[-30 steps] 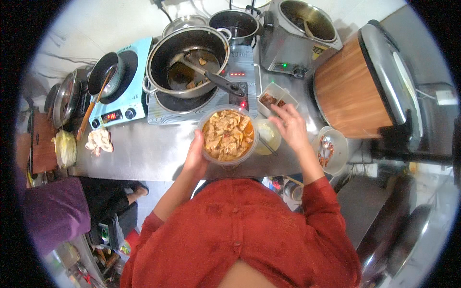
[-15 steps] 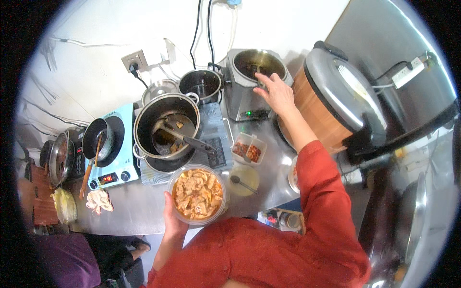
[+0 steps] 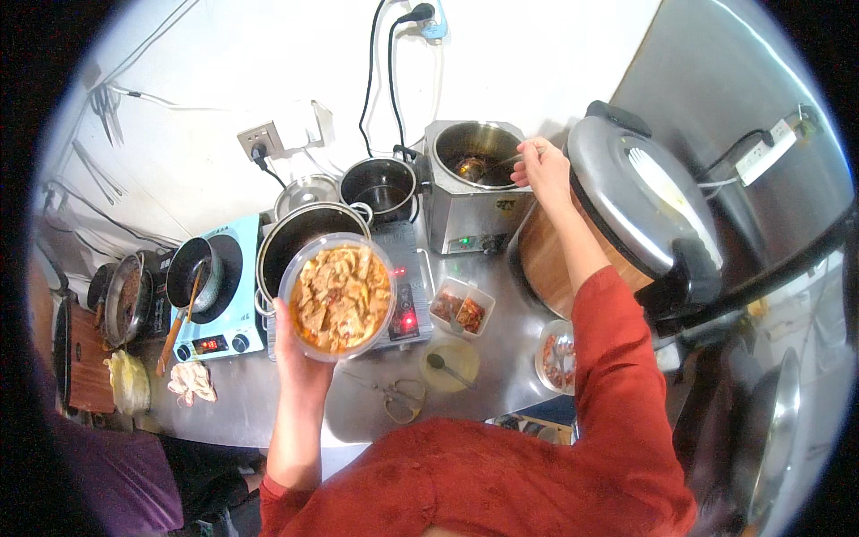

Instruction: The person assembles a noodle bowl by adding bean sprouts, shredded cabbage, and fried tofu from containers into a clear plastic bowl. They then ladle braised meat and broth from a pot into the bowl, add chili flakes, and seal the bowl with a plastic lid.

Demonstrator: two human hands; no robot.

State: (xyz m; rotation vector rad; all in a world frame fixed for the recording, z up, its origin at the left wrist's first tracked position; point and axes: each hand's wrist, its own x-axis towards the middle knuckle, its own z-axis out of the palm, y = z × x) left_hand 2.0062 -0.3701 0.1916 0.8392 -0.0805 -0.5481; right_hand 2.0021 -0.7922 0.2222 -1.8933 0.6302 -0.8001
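Note:
My left hand [image 3: 302, 358] grips a clear round plastic bowl [image 3: 388, 315] from its left side and below. Sliced cooked meat in reddish sauce [image 3: 340, 291] fills it. The bowl hangs over the front of a large black-lined pot [image 3: 279, 234], hiding most of that pot's inside. At the back, my right hand [image 3: 543, 170] is closed around the thin handle of a ladle [image 3: 471, 167]. The ladle's head lies inside the round well of a steel warmer [image 3: 456, 210], low in dark liquid.
A large wood-patterned rice cooker [image 3: 559, 255] stands right of the warmer. On the steel counter are a two-part box of chili [image 3: 461, 306], a pale dish with a spoon [image 3: 452, 362], scissors [image 3: 404, 400] and a crumpled cloth [image 3: 191, 383]. A blue induction cooker [image 3: 234, 295] holds a small pan.
The left hand has raised the bowl up and leftward, over the big pot. My right hand has gone from open fingers above the warmer to a grip on the ladle handle.

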